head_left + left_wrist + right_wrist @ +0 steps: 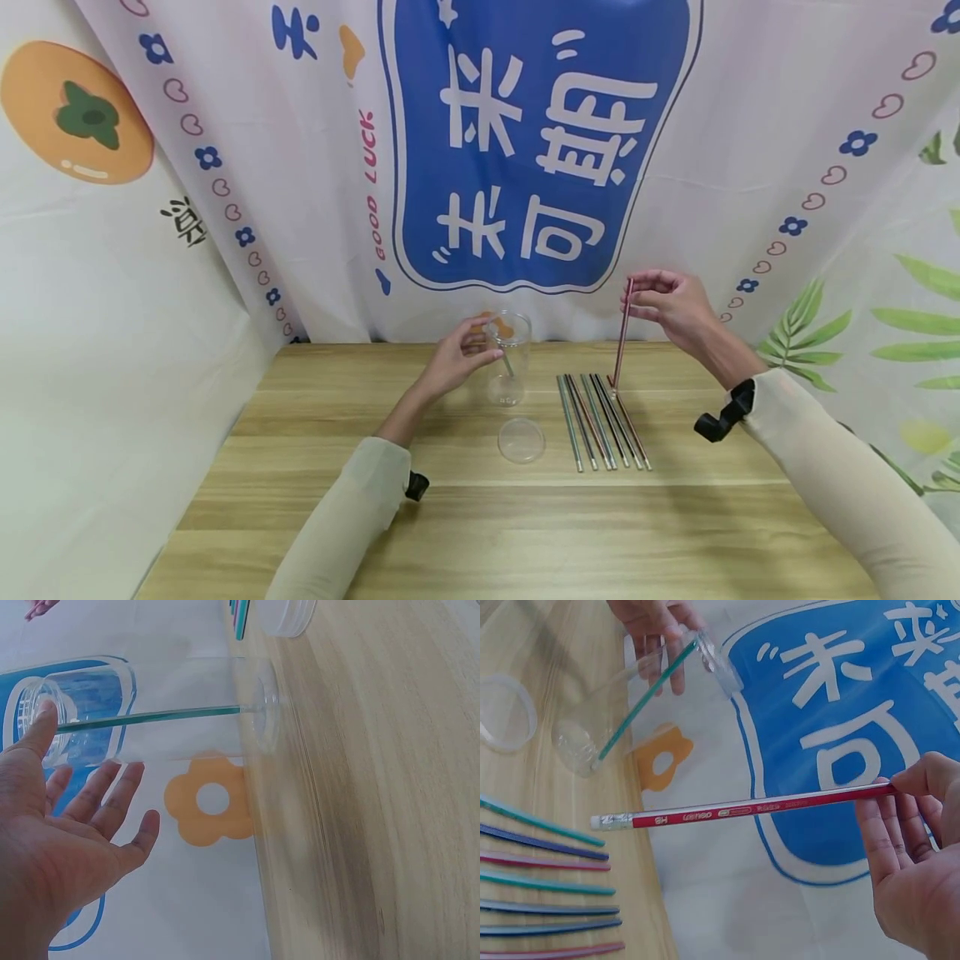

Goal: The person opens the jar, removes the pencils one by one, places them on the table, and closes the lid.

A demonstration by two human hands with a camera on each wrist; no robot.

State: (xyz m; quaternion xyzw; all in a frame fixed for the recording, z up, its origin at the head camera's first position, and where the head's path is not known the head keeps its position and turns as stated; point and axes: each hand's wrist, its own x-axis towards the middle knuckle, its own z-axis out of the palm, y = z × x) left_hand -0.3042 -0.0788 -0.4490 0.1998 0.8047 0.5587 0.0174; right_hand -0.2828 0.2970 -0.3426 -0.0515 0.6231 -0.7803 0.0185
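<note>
A tall clear jar stands upright on the table, with one green pencil leaning inside it. My left hand holds the jar near its rim, the thumb on one side and fingers behind; the other fingers spread loosely. At the right, my right hand pinches a red pencil by its upper end. That pencil hangs nearly upright, eraser end down, over the far ends of a row of pencils. These lie side by side in green, dark blue and red, their metal-banded ends facing me.
A round clear lid lies in front of the jar, left of the pencil row. The wooden table ends at the back against a printed cloth. Black straps circle the wrists.
</note>
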